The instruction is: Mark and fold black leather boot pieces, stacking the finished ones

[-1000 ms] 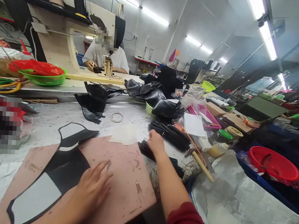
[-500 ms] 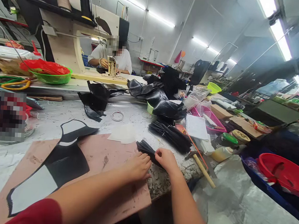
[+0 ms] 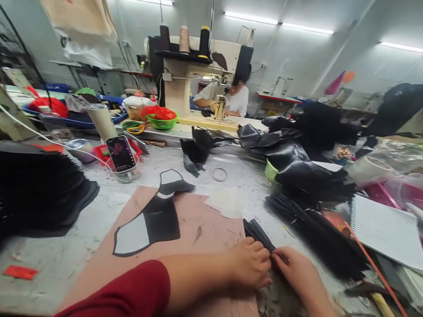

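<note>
My left hand [image 3: 251,265] is closed on a small bundle of black strips [image 3: 259,231] at the right edge of the pink board [image 3: 195,243]. Close beside it, my right hand [image 3: 296,266] pinches the right side of the same bundle between thumb and fingers. A flat black piece with pale grey areas [image 3: 163,217] lies on the board to the left. White thin sheets [image 3: 226,201] rest at the board's top edge. Behind my right hand is a larger bundle of black strips [image 3: 317,236].
A stack of black pieces [image 3: 44,191] stands at the left, near a propped phone [image 3: 120,154]. A hammer [image 3: 388,315] and notebook [image 3: 389,231] lie at the right. Black leather pieces [image 3: 293,159] are heaped behind. A person [image 3: 239,103] sits beyond the sewing machine [image 3: 178,87].
The view has swung left, so the scene sits further right and the black stack and phone show. Both hands remain at the small bundle.
</note>
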The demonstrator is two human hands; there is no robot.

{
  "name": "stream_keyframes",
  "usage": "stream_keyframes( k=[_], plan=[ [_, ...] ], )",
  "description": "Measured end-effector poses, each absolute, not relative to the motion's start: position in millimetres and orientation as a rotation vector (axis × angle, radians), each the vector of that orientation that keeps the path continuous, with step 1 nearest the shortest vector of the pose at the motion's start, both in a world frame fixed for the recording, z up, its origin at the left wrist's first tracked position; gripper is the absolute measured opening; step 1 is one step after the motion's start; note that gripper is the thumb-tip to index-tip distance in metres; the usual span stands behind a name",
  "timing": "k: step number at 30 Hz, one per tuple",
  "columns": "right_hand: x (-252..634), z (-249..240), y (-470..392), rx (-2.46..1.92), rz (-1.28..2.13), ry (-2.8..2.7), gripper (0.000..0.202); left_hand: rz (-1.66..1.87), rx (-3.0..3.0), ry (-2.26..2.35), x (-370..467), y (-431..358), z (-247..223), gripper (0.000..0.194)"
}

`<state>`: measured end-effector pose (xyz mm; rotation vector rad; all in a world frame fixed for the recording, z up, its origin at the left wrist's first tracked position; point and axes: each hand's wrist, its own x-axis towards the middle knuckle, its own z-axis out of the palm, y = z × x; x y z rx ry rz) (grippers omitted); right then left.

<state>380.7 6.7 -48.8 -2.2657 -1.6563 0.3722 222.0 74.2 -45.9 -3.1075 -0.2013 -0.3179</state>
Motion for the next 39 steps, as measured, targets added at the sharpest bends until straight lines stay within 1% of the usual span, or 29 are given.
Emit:
stream_keyframes(
  k=[4,7,15,19,21,23,26,29,32,35,39],
  plan=[
    [382.0,-55.1,7.3,-2.329,0.313,-1.696,0.022,-0.364,-3.095,-0.192,222.8,73.7,-49.8,0.031],
    [382.0,-54.8,7.4,-2.343,0.29,-1.715,0.02,-0.406,-3.089,-0.189,222.0,73.7,-50.9,0.028],
    [382.3,-59.1,7.3,-2.308,0.212,-1.748,0.018,-0.428,-3.081,-0.197,222.3,73.5,-54.2,0.029],
    [377.3,-51.2,9.9,-2.303,0.18,-1.756,0.018,-0.385,-3.107,-0.233,222.7,76.5,-49.8,0.029],
    [372.0,-43.2,11.2,-2.298,0.173,-1.742,0.019,-0.374,-3.129,-0.249,222.5,78.7,-46.0,0.025],
    [367.3,-36.1,13.5,-2.307,0.163,-1.686,0.02,-0.382,-3.156,-0.27,223.2,81.9,-43.3,0.019],
    [366.7,-32.3,18.4,-2.37,0.146,-1.604,0.02,-0.423,-3.199,-0.29,226.8,88.6,-44.3,0.017],
    [371.7,-33.1,20.5,-2.365,0.163,-1.551,0.013,-0.432,-3.233,-0.309,230.5,92.9,-47.2,0.022],
    [374.8,-34.5,19.8,-2.309,0.185,-1.482,0.006,-0.384,-3.253,-0.317,231.5,93.3,-45.9,0.022],
    [372.9,-38.9,19.9,-2.24,0.167,-1.334,0.009,-0.319,-3.263,-0.347,231.5,92.7,-42.2,0.023],
    [367.7,-50.6,21.5,-2.123,0.085,-1.002,0.011,-0.235,-3.286,-0.393,233.0,92.5,-39.4,0.028]
  ],
)
